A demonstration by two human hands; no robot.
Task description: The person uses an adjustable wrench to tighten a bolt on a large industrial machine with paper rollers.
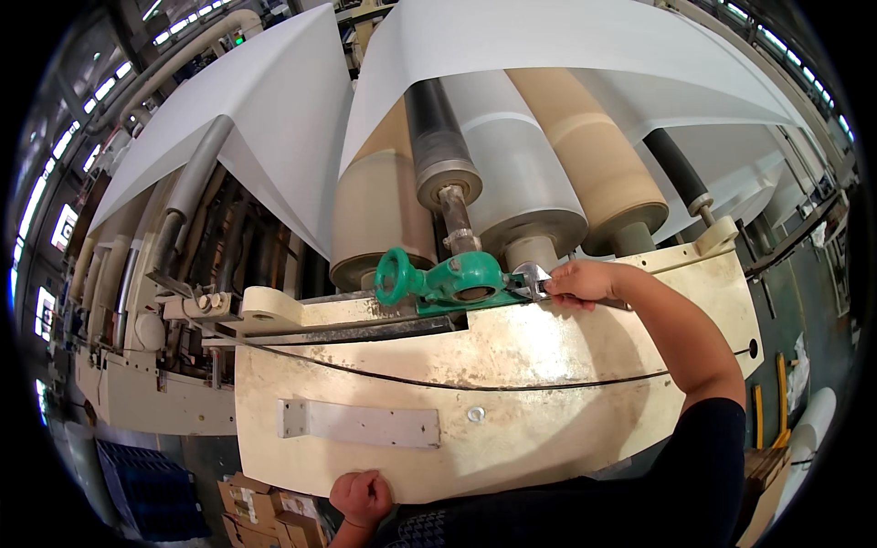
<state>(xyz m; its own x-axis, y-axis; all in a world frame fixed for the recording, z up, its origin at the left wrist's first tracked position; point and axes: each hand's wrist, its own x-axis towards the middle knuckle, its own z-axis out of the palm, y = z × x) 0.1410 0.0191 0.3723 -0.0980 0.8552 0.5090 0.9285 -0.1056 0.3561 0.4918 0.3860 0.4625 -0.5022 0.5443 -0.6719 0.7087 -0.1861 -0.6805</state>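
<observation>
My right hand point(585, 281) is closed around the handle of a shiny adjustable wrench point(530, 276). The wrench's jaws meet the right end of a green cast bearing bracket point(466, 277); whatever they grip is hidden. A small green handwheel point(396, 277) sits on the bracket's left side. Out of the bracket runs a worn steel shaft point(457, 215), leading to a dark roller point(437, 137). Down by the lower edge of the cream machine panel point(548, 425), my left hand point(361, 498) is curled into a fist, with nothing showing in it.
Behind the bracket lie a grey roller point(521, 164) and a tan roller point(598, 155). Wide white sheeting point(585, 36) stretches overhead. A flat metal bracket point(365, 425) is fixed to the panel. Cardboard boxes point(265, 511) and blue stacked crates point(151, 489) stand at lower left.
</observation>
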